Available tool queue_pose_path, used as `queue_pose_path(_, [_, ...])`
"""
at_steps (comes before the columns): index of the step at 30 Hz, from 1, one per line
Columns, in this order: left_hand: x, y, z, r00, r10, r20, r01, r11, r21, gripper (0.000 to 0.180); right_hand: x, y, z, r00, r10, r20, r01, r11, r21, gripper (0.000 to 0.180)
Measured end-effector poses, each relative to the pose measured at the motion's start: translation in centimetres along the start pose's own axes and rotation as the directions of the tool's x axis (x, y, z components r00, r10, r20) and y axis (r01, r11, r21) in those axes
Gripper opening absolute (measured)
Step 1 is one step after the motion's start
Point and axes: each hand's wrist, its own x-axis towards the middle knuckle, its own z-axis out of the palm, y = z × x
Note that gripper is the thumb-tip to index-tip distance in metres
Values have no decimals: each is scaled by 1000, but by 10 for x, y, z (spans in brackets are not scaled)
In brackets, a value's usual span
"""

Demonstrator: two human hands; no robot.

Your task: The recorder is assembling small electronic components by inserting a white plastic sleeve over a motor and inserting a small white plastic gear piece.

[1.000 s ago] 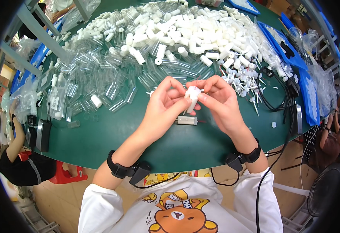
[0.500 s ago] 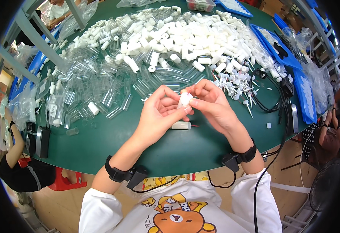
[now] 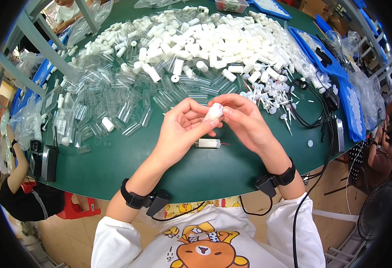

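Note:
Between the thumb and fingers of my left hand (image 3: 178,131) is a small white cylinder (image 3: 214,112), tilted with its end facing up and to the right. My right hand (image 3: 247,120) pinches at that upper end, its thumb and fingertips against it; a tiny dark or reddish bit shows there, too small to name. Just below the hands, a clear tube with a white cylinder inside (image 3: 208,143) lies on the green table, a thin red wire sticking out of its right end.
Beyond my hands spreads a large heap of white cylinders (image 3: 231,42), with clear tubes (image 3: 111,96) to its left. White-capped thin stems (image 3: 274,96) lie at right, near black cables (image 3: 310,120) and blue trays (image 3: 352,107). A person (image 3: 26,192) sits at far left.
The white cylinder has tipped slightly further to the right, and my right fingers have shifted around its end. The tube on the table shows more fully between my hands.

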Motion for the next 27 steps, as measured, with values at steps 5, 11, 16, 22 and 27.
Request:
queue_pose_path(5, [1, -1, -3, 999, -6, 31, 6, 1000, 18, 16, -1, 2, 2, 999, -17, -27, 17, 1000, -23, 21])
queue_pose_path(11, [2, -2, -2, 999, -20, 36, 20, 1000, 11, 15, -1, 4, 3, 995, -78, -57, 73, 993, -95, 24])
queue_pose_path(16, [1, -2, -4, 997, -39, 67, 44, 996, -72, 18, -3, 5, 7, 999, 25, 43, -21, 995, -96, 33])
queue_pose_path(22, [2, -5, -8, 989, -137, 59, 140, 989, -40, 19, -1, 10, 5, 998, -59, -10, 57, 987, -152, 31])
queue_pose_path(27, [3, -4, -11, 981, -134, -142, 132, 991, -26, 20, 4, 3, -11, 946, -188, -264, 179, 982, -59, 27])
